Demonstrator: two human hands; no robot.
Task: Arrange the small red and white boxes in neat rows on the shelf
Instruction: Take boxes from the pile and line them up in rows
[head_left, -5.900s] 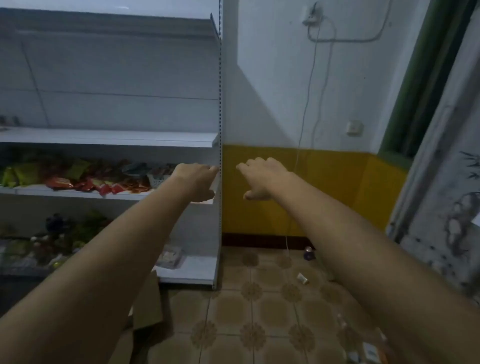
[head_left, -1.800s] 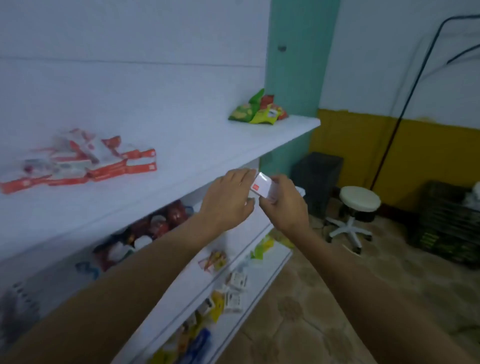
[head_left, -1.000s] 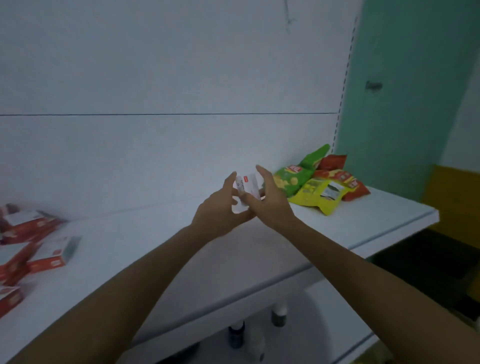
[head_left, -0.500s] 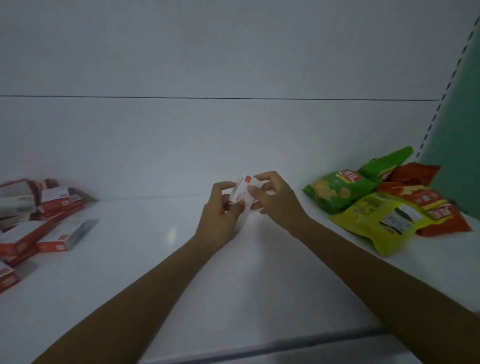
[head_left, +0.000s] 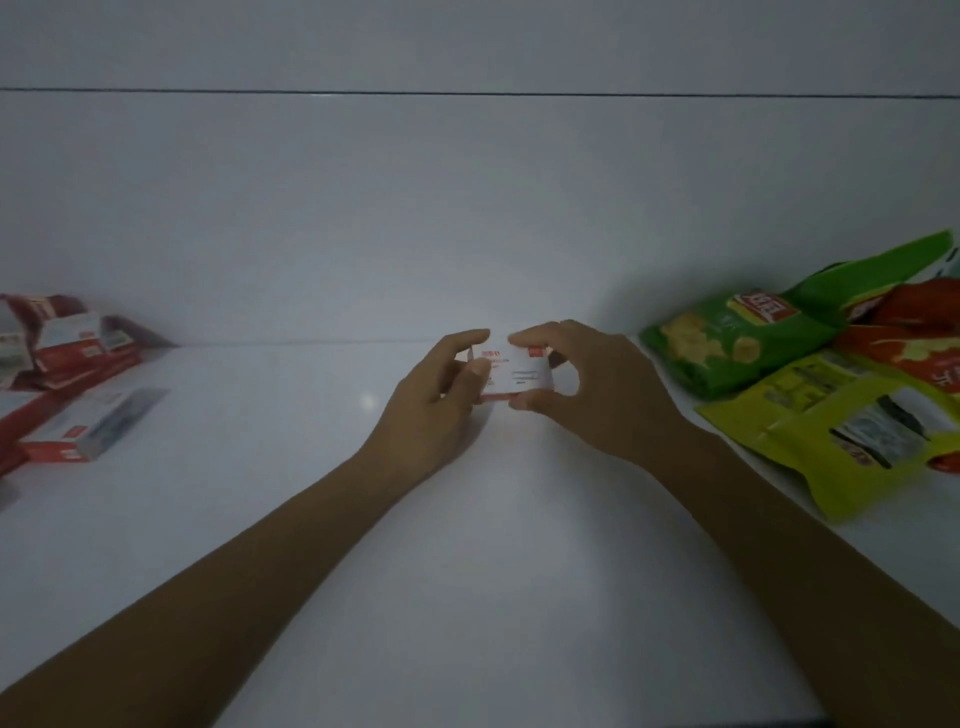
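A small red and white box is held between both hands just above the white shelf, near its back wall. My left hand pinches the box's left end between thumb and fingers. My right hand pinches its right end, fingers on top and thumb below. A loose pile of red and white boxes lies at the shelf's far left, with one box lying apart in front of it.
Snack bags lie at the right end of the shelf: a green bag, a yellow-green bag and red bags behind. The white back panel rises right behind the hands.
The view has closed in on the shelf. Both hands have lowered the small box toward the shelf surface and turned its white face toward me.
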